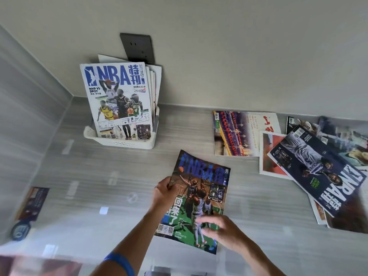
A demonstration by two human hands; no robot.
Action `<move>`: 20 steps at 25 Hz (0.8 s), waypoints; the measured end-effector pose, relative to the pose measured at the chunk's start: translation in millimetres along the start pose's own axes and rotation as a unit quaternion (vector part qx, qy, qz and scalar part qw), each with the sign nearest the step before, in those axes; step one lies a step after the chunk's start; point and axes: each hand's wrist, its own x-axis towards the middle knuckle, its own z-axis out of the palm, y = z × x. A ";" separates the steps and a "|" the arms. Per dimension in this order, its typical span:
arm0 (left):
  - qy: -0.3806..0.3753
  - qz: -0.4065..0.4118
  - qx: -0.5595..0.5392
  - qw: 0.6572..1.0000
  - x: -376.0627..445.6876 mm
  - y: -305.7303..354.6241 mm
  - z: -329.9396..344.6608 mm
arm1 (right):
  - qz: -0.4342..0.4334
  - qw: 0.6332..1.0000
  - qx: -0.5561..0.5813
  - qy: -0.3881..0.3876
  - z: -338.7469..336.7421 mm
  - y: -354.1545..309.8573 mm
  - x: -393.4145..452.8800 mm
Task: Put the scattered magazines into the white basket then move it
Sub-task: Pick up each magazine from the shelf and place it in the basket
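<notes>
**Both hands on one magazine**

The right hand [217, 229] lies blurred across the lower edge of a glossy green-and-blue basketball magazine [196, 200]; whether its fingers clasp it cannot be told. The left hand [164, 193] pinches its left edge. Beyond the left hand stands the white perforated plastic basket [123, 143], already holding upright magazines [117, 98]. Right of both hands lie scattered magazines [310, 166].
</notes>
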 end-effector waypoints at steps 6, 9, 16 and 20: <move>0.006 0.172 -0.095 0.980 -27.8 -4.2 -10.9 | 0.116 0.901 0.314 0.277 -33.6 -21.3 17.3; -0.020 0.215 -0.128 0.968 -35.2 11.2 -37.1 | 0.127 0.891 0.365 0.238 -38.2 -45.8 29.6; 0.094 0.151 -0.233 0.956 -2.7 50.8 -139.7 | 0.004 0.927 0.272 0.258 -38.7 -161.5 59.8; 0.183 0.177 -0.282 0.925 42.2 106.0 -221.6 | -0.142 0.907 0.240 0.316 -62.0 -270.3 93.0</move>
